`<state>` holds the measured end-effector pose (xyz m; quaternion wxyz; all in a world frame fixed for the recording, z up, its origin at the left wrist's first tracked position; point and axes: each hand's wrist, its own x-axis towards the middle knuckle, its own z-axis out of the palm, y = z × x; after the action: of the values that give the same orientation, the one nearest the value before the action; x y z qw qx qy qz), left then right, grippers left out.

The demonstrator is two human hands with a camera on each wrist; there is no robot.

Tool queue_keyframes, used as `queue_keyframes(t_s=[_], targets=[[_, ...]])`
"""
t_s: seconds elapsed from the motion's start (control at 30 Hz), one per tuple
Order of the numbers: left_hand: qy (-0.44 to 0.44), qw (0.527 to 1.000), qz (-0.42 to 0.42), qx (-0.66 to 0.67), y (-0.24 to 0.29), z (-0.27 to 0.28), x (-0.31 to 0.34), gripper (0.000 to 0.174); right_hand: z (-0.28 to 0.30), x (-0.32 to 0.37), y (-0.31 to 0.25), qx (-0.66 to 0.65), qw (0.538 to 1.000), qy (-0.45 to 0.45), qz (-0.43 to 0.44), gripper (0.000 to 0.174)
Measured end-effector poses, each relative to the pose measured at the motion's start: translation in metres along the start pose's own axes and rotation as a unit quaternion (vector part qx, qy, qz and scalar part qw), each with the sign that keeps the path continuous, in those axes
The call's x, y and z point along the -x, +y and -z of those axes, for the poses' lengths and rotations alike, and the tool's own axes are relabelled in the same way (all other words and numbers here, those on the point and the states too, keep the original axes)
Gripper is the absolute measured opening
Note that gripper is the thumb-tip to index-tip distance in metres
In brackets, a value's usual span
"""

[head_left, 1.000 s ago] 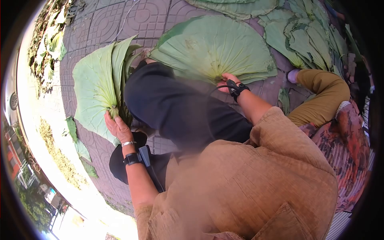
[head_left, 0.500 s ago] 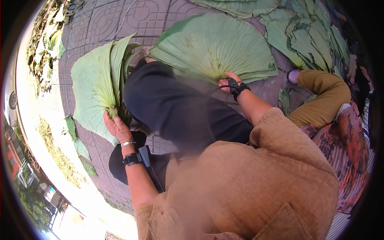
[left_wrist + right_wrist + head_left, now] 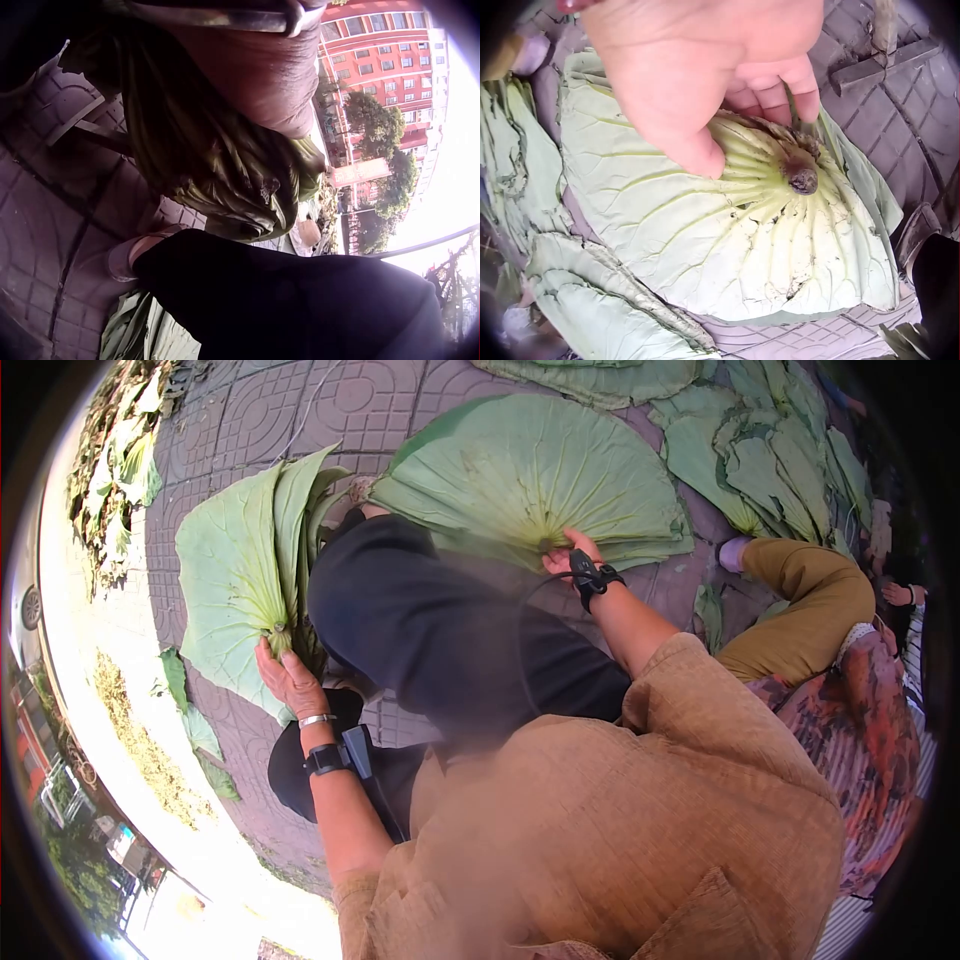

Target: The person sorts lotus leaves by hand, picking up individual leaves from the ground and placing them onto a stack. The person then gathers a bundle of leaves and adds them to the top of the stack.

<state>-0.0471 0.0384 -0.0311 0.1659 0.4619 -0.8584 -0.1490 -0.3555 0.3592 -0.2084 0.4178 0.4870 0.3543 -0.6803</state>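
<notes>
In the head view, my left hand grips a bundle of folded lotus leaves by its gathered stem end, beside my left knee. The left wrist view shows the bundle's dark, creased underside beneath the palm. On the right, my right hand pinches the edge of a half-folded pile of lotus leaves near the stem. In the right wrist view, the thumb lies on the top leaf and the other fingers reach behind its edge. A brown stem stub sticks out beside them.
More lotus leaves lie spread at the upper right on the paving. Another person's bent leg is close on my right. My dark-trousered leg lies between the two leaf piles. Leaf scraps lie at the left.
My left hand and its bundle stay nearly still. My right hand shifts slightly at the leaf edge beside the stem. At the far right, another person's hand has come into view.
</notes>
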Motion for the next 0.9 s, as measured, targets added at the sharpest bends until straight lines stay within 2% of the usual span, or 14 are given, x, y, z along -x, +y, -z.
queue_keyframes(t_s=[0.1, 0.23, 0.33, 0.4, 0.63, 0.73, 0.9], targets=[[0.000, 1.000, 0.005, 0.005, 0.004, 0.000, -0.001, 0.059, -0.019, 0.015, -0.013, -0.034, 0.999, 0.000, -0.017, 0.025], [0.004, 1.000, -0.001, 0.003, 0.003, 0.002, -0.002, 0.058, -0.044, 0.029, -0.028, -0.017, 0.998, -0.052, 0.042, 0.036], [0.020, 1.000, 0.012, -0.018, -0.002, 0.001, -0.001, 0.056, -0.069, 0.051, -0.038, -0.016, 0.995, -0.094, 0.037, 0.041], [0.032, 0.999, -0.014, -0.023, -0.009, -0.001, -0.001, 0.056, -0.086, 0.064, -0.047, -0.036, 0.993, -0.106, 0.030, 0.043], [0.029, 0.999, 0.042, -0.010, -0.011, -0.002, 0.002, 0.052, -0.139, 0.126, -0.082, 0.034, 0.962, -0.210, 0.173, 0.037], [0.027, 0.998, 0.057, -0.003, -0.007, 0.001, 0.003, 0.051, -0.166, 0.167, -0.092, 0.017, 0.939, -0.246, 0.240, 0.030], [0.046, 0.996, 0.071, 0.015, -0.007, 0.000, 0.004, 0.048, -0.212, 0.237, -0.103, 0.029, 0.889, -0.366, 0.275, 0.028]])
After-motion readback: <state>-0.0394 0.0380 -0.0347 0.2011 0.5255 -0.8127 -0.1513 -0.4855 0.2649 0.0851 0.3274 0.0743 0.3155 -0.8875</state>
